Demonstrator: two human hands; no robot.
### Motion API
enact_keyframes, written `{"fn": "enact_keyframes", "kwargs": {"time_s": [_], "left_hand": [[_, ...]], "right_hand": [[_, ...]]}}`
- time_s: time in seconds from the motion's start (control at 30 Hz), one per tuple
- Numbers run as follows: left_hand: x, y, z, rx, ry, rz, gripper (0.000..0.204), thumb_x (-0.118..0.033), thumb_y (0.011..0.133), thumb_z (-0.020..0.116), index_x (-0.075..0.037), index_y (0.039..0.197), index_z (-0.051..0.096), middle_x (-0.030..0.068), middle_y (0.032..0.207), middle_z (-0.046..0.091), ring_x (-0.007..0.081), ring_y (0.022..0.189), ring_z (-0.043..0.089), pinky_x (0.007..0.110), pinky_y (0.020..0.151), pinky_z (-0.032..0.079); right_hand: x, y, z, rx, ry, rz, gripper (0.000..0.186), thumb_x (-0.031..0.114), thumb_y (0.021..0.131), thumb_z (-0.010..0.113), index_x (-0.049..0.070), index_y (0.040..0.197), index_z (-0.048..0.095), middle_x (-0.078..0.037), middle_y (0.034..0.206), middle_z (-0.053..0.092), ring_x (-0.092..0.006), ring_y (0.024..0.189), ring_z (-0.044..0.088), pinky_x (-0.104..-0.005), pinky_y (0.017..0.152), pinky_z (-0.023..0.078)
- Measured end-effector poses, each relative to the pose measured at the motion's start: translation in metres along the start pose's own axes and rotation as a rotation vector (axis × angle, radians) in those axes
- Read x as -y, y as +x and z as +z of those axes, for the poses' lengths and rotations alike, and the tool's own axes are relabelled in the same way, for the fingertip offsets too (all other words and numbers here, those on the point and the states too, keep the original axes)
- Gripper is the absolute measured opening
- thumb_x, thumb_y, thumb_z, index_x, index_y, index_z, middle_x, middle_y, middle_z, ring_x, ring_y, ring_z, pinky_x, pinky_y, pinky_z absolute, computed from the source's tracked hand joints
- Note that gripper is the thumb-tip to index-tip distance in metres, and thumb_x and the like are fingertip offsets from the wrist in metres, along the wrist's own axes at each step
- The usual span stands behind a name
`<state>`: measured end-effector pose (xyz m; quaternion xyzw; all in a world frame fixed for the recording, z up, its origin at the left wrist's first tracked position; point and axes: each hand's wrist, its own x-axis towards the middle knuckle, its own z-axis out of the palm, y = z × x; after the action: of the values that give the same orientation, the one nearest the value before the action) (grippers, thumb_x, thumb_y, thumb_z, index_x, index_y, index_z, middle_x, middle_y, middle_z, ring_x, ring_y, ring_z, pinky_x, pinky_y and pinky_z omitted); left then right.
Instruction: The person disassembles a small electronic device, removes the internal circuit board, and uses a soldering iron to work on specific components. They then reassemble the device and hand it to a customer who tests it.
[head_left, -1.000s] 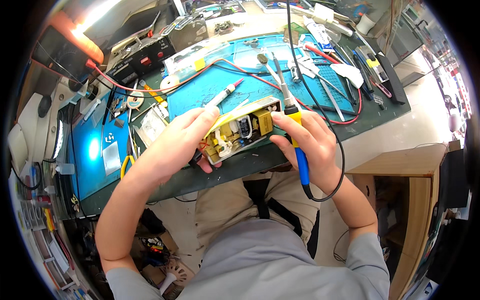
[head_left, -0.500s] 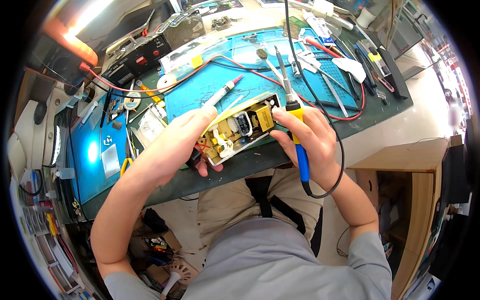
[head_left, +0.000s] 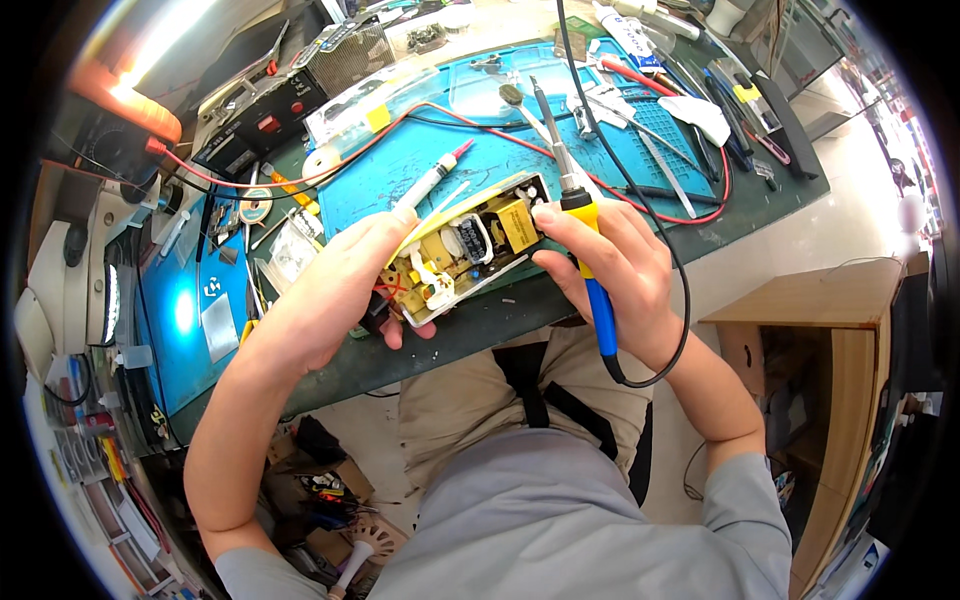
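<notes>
One left hand [head_left: 345, 265] grasps the opened power supply [head_left: 467, 243]; to its right, one right hand [head_left: 632, 262] grips the blue-and-yellow soldering iron [head_left: 579, 204], whose tip points toward the far side.

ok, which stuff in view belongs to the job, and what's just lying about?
In use, by the look of it:
- opened electronic device, held in the left hand
- yellow-and-blue soldering iron, held in the right hand, tip pointing away from the device

Apparently just lying about:
- brush
- white-and-blue tube
- wire spool
</notes>
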<state>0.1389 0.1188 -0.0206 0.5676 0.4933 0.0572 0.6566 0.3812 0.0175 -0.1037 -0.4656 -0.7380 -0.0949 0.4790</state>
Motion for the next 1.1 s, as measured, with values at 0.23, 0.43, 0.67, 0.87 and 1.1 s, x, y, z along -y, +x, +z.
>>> {"fn": "enact_keyframes", "kwargs": {"time_s": [0.23,0.43,0.67,0.87,1.1], "left_hand": [[0.002,0.000,0.000,0.013,-0.001,0.018,0.051,-0.046,0.110,0.037,-0.003,0.129,0.056,0.0169,0.091,0.074,0.0201,0.067,0.073,0.025,0.044,0.050],[0.000,-0.001,0.001,0.025,-0.022,0.026,0.052,-0.046,0.110,0.036,-0.002,0.127,0.058,0.0182,0.091,0.075,0.0205,0.066,0.073,0.025,0.044,0.049],[-0.003,0.003,-0.004,0.086,-0.052,0.024,0.053,-0.044,0.110,0.036,0.000,0.124,0.061,0.0195,0.089,0.075,0.0214,0.065,0.072,0.026,0.043,0.049],[-0.008,0.002,-0.002,0.068,-0.077,-0.018,0.053,-0.043,0.110,0.036,0.002,0.124,0.060,0.0218,0.090,0.075,0.0225,0.063,0.072,0.026,0.042,0.049],[-0.006,0.004,-0.005,0.089,-0.103,-0.027,0.053,-0.043,0.111,0.036,0.001,0.125,0.059,0.0227,0.091,0.075,0.0230,0.063,0.072,0.026,0.041,0.049]], "right_hand": [[-0.003,-0.001,0.001,-0.006,-0.017,-0.020,0.051,0.004,0.082,0.079,0.014,0.131,0.069,-0.009,0.095,0.066,-0.0261,0.082,0.066,-0.0366,0.069,0.057],[-0.003,-0.002,0.003,-0.019,-0.011,-0.024,0.051,0.003,0.082,0.079,0.014,0.131,0.069,-0.010,0.094,0.067,-0.0265,0.081,0.067,-0.0365,0.069,0.057],[-0.003,0.000,0.002,-0.017,-0.024,-0.027,0.049,0.003,0.083,0.078,0.013,0.130,0.069,-0.011,0.094,0.068,-0.0271,0.080,0.068,-0.0364,0.069,0.058],[-0.004,-0.004,0.002,-0.015,-0.013,-0.012,0.049,0.003,0.083,0.078,0.013,0.131,0.069,-0.013,0.095,0.069,-0.0274,0.079,0.069,-0.0365,0.068,0.058],[-0.005,-0.005,0.003,-0.024,-0.019,-0.021,0.053,0.002,0.082,0.079,0.014,0.132,0.068,-0.012,0.094,0.068,-0.0263,0.077,0.068,-0.0358,0.067,0.057]]}}
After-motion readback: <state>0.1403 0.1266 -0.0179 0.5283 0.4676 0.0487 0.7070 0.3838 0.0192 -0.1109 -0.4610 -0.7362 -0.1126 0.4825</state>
